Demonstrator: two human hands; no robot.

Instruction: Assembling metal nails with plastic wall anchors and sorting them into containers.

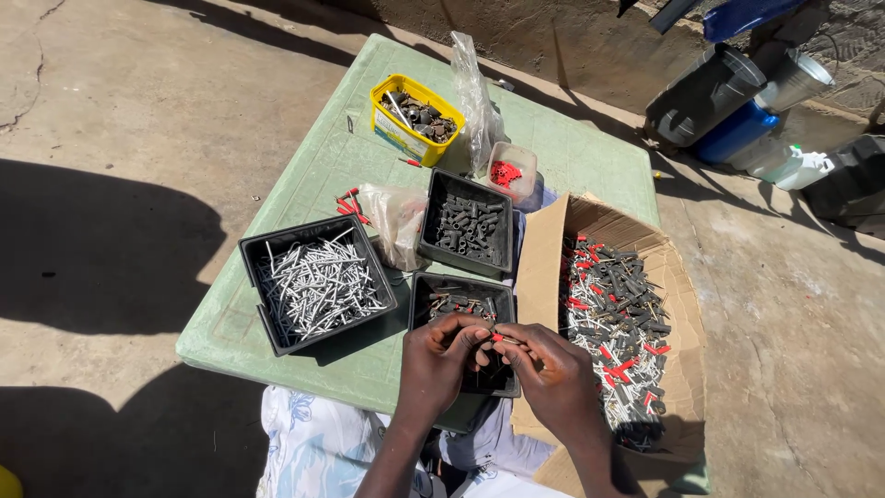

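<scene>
My left hand (441,361) and my right hand (550,373) meet over a small black tray (423,293) at the near edge of the green table (350,157). Together they pinch a small part with a red piece (498,338) between the fingertips. To the right, an open cardboard box (542,249) holds a heap of grey, red and silver parts (616,323). A black tray of silver pins (315,284) lies to the left of my hands.
Another black tray of dark grey sleeves (467,224), a yellow tub of dark bits (415,118), a clear tub with red pieces (506,171) and plastic bags (395,217) sit farther back. Barrels and jugs (737,101) stand on the concrete at upper right.
</scene>
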